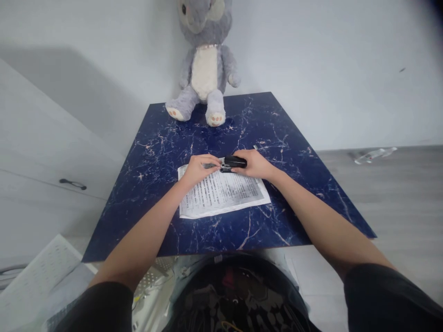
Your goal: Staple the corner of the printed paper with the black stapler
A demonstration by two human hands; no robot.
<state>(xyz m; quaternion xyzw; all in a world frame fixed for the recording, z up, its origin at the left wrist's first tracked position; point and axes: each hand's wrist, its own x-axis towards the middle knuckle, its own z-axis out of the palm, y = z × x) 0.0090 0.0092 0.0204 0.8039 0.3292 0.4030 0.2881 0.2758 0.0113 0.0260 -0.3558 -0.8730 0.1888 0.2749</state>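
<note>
A printed sheet of paper [224, 193] lies on the dark blue marbled table [166, 147]. A black stapler [233, 162] sits at the sheet's far edge. My right hand [254, 164] is closed around the stapler from the right. My left hand [198, 168] rests on the sheet's top left part, fingers curled, pinching a thin grey metal part [209, 165] that sticks out of the stapler's left end.
A grey and white plush rabbit [205, 64] sits at the table's far edge against the white wall. A white cabinet with a dark handle [72, 184] stands at left. Papers [38, 276] lie low left. Grey floor with a clear plastic item [374, 155] is at right.
</note>
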